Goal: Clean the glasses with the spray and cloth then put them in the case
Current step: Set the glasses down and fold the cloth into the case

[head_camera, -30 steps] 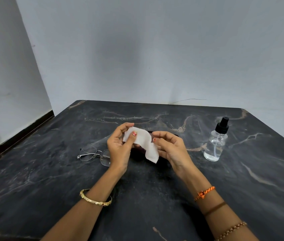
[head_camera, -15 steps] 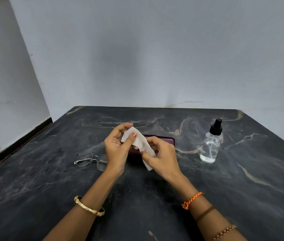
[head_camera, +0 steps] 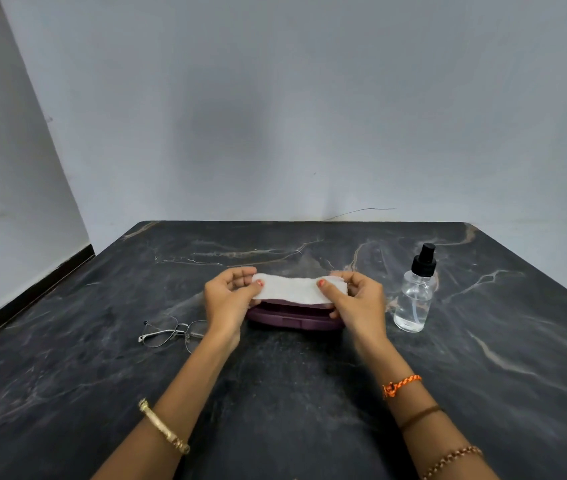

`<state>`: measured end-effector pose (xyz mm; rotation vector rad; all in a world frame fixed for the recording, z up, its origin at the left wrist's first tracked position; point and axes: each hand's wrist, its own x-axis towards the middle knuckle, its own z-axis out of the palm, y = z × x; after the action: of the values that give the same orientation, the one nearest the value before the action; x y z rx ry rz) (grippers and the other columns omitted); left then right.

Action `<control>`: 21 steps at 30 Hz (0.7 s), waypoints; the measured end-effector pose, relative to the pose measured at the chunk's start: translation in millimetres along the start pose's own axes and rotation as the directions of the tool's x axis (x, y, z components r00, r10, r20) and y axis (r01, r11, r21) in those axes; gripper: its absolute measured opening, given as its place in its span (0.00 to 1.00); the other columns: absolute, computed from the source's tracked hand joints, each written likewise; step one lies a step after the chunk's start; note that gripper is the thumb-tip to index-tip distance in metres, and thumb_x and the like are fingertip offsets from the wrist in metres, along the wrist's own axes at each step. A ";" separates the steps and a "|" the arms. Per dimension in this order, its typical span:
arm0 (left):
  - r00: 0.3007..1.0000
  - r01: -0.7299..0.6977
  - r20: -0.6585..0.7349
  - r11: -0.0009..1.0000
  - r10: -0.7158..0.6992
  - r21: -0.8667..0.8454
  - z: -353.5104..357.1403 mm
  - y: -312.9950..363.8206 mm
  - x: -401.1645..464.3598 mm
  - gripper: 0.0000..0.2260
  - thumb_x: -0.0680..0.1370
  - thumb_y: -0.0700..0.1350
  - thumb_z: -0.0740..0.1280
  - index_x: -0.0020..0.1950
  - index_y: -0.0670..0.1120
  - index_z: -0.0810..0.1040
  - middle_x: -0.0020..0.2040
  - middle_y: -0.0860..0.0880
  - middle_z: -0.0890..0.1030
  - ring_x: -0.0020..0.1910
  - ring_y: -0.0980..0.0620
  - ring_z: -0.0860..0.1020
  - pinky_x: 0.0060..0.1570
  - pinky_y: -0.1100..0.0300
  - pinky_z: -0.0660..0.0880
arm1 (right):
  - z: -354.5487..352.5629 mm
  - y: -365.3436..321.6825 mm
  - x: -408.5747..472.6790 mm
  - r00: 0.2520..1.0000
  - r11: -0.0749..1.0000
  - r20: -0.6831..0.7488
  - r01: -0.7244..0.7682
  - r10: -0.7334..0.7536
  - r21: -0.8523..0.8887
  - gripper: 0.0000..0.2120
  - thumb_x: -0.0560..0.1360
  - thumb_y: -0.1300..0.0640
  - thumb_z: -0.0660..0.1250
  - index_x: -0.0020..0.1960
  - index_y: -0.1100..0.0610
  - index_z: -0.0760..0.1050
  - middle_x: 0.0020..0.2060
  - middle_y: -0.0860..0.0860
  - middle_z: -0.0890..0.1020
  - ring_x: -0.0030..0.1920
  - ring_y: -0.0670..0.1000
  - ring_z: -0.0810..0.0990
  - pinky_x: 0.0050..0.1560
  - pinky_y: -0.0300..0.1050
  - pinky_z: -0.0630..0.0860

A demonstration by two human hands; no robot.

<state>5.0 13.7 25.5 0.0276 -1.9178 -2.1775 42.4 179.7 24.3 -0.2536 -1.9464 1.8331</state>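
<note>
A white cloth point(head_camera: 296, 289) is stretched flat between both hands above the table. My left hand point(head_camera: 230, 299) pinches its left end and my right hand point(head_camera: 356, 299) pinches its right end. Just below and behind the cloth lies a dark purple glasses case point(head_camera: 292, 318), shut or nearly so. Thin metal-framed glasses point(head_camera: 171, 332) rest on the table left of my left wrist, partly hidden by it. A clear spray bottle point(head_camera: 415, 296) with a black nozzle stands upright to the right of my right hand.
Everything sits on a dark marble table point(head_camera: 310, 393). Pale walls rise behind it and to the left, with a dark skirting strip point(head_camera: 32, 296) along the left edge.
The cloth was bunched between both hands a second ago. My hands have drawn apart and pulled it out flat, which uncovers the purple case beneath it.
</note>
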 end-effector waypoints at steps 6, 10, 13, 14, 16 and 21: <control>1.000 -0.022 0.009 0.984 0.021 0.176 -7.7 -5.1 5.8 0.08 0.69 0.30 0.70 0.42 0.41 0.79 0.34 0.48 0.79 0.34 0.55 0.76 0.25 0.72 0.73 | -5.3 0.0 1.2 0.998 0.935 0.013 0.061 -0.061 -0.349 0.06 0.68 0.61 0.72 0.42 0.58 0.77 0.28 0.54 0.80 0.26 0.48 0.78 0.26 0.40 0.75; 0.996 -0.086 0.048 0.931 0.073 0.355 -10.0 -4.1 4.0 0.08 0.68 0.33 0.72 0.40 0.45 0.80 0.34 0.51 0.79 0.33 0.57 0.77 0.31 0.69 0.74 | -6.0 -2.3 -1.9 0.993 0.826 0.054 0.120 -0.108 -0.551 0.05 0.67 0.58 0.72 0.41 0.56 0.78 0.29 0.51 0.78 0.36 0.52 0.78 0.35 0.42 0.71; 0.990 -0.141 0.082 0.874 0.116 0.465 -10.8 -1.8 1.8 0.07 0.67 0.35 0.73 0.39 0.47 0.81 0.35 0.52 0.80 0.35 0.57 0.77 0.36 0.65 0.73 | -6.2 -2.5 -2.4 0.992 0.774 0.070 0.126 -0.105 -0.621 0.08 0.67 0.57 0.71 0.45 0.58 0.80 0.30 0.49 0.75 0.37 0.50 0.76 0.34 0.39 0.66; 0.988 -0.156 0.097 0.855 0.124 0.495 -10.7 -1.3 0.8 0.07 0.67 0.35 0.73 0.40 0.46 0.81 0.35 0.52 0.80 0.35 0.57 0.77 0.37 0.65 0.72 | -6.2 -2.5 -2.4 0.993 0.761 0.075 0.120 -0.095 -0.637 0.09 0.67 0.57 0.71 0.46 0.58 0.80 0.31 0.49 0.75 0.38 0.50 0.75 0.35 0.39 0.65; 0.983 -0.179 0.133 0.825 0.127 0.535 -9.7 -0.6 -0.9 0.07 0.67 0.34 0.73 0.41 0.44 0.82 0.36 0.51 0.81 0.35 0.56 0.77 0.39 0.65 0.72 | -6.9 -2.2 -1.8 0.994 0.744 0.085 0.110 -0.071 -0.659 0.11 0.67 0.58 0.72 0.48 0.58 0.80 0.35 0.50 0.76 0.39 0.49 0.75 0.37 0.39 0.66; 0.977 -0.208 0.172 0.765 0.128 0.610 -8.3 -0.2 -2.8 0.07 0.67 0.34 0.72 0.42 0.42 0.82 0.37 0.49 0.81 0.38 0.52 0.78 0.45 0.61 0.74 | -8.3 -1.1 -1.0 0.993 0.725 0.116 0.101 -0.029 -0.681 0.11 0.67 0.57 0.72 0.48 0.58 0.79 0.36 0.51 0.76 0.42 0.51 0.77 0.40 0.40 0.68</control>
<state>9.1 6.1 23.8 -0.1598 -2.5180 -1.3636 47.2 186.6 25.3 -0.3179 -2.6057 1.0046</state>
